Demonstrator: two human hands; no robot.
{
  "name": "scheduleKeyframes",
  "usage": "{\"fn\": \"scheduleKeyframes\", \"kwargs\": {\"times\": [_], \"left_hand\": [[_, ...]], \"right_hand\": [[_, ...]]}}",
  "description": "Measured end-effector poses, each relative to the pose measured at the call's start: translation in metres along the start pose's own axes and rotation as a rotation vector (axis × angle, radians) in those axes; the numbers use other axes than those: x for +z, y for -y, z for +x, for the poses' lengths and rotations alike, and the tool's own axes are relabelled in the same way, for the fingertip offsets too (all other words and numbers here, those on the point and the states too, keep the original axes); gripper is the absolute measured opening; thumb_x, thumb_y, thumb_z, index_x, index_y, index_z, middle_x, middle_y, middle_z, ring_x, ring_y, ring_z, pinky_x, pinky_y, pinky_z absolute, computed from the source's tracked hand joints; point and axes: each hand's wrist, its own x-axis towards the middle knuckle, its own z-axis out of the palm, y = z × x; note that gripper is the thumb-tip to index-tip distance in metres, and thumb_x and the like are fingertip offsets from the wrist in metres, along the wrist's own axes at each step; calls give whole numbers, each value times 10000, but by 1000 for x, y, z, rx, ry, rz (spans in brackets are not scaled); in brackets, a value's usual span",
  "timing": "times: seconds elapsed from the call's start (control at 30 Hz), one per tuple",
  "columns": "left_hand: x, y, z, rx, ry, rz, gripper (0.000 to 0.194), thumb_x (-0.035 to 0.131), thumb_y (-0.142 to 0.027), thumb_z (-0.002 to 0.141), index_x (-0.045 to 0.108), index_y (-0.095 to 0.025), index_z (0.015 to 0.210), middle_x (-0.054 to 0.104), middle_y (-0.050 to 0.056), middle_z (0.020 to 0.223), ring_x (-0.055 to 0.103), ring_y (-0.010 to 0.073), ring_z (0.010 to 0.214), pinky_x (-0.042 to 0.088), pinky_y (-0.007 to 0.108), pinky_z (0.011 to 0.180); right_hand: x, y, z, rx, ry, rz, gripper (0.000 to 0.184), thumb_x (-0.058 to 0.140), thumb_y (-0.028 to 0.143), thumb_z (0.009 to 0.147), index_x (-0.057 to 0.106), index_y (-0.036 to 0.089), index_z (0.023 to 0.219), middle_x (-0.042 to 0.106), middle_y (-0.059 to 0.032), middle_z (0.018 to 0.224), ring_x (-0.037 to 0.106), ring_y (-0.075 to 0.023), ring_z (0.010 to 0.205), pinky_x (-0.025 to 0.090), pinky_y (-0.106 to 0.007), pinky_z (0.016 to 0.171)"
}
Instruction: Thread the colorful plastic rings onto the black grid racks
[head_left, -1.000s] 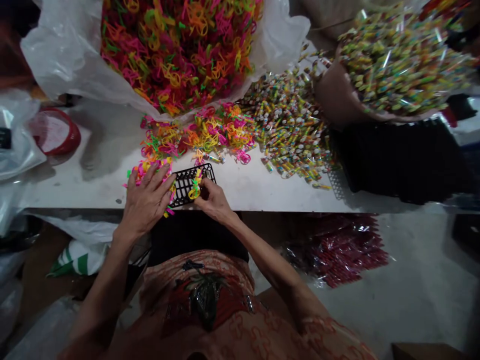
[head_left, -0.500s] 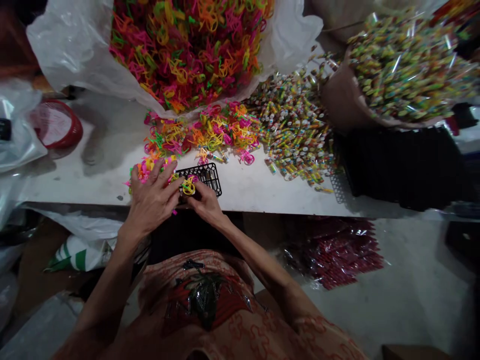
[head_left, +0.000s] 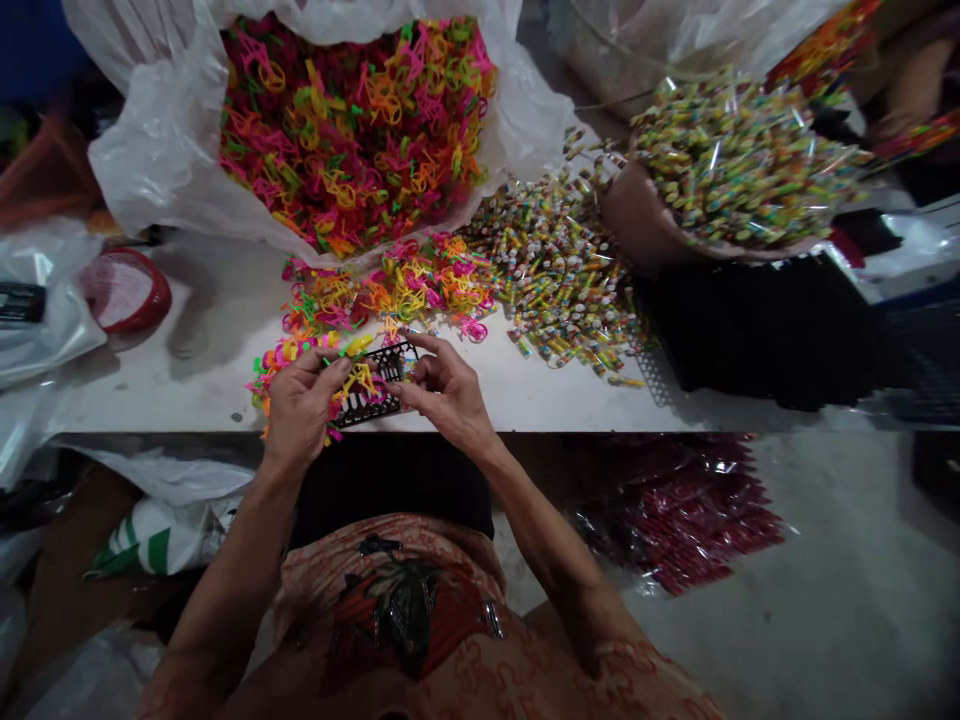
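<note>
- One rack, black, gridded, lying aslant near the front edge of the table.
- Bare tabletop, right of the rack: a strip along the edge, below the tubes.
- Bare tabletop, left of the rack: a wide patch beyond the small heap.
- Behind the rack: loose pieces, near; scant room.
- Left hand, at the rack's left end: thumb and fingers drawn together beside yellow and pink pieces; grasp cannot be told.
- Right hand, at the rack's right end: half open, forefinger and thumb parted; whether anything is gripped cannot be told.
</note>
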Motion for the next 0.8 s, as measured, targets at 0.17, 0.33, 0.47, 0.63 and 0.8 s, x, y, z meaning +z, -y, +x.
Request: {"fn": "scheduleKeyframes", "kwargs": {"times": [0.17,0.33,0.47,0.63,0.8], "left_hand": [[8,-3,1,-181,29,-154,361,827,-396,578,647,-154,776,697,27,642,688,181,622,553,277,609],[13,-4,-1,-222,59,-212,405,892,-356,478,675,-154,754,711,14,680,654,129,585,528,217,563],[14,-3,-2,-255,55,-229,419,910,-371,450,666,-156,714,701,9,664,635,121,559,516,214,534],[14,0,-2,-229,42,-219,433,914,-390,450,665,-157,716,662,-13,611,599,109,513,497,219,514],[18,3,-1,-181,3,-204,432,923,-387,423,636,-155,649,625,-33,574,541,75,479,461,198,495]], "right_hand": [[-3,-3,-2,22,30,54,442,795,445,689,605,213,1014,536,82,633,508,-78,546,427,-213,523],[1,-7,-6,17,22,83,372,773,432,719,699,204,1004,646,17,769,581,-107,712,479,-238,642],[3,-7,-5,27,-19,100,319,794,433,697,710,187,880,663,8,754,585,-101,691,492,-236,635],[1,-5,-4,10,-14,67,265,773,440,719,758,202,834,689,-7,769,598,-115,707,512,-252,627],[-2,-8,-5,-7,-36,46,277,780,452,708,781,207,839,696,-13,786,581,-110,679,501,-248,598]]}}
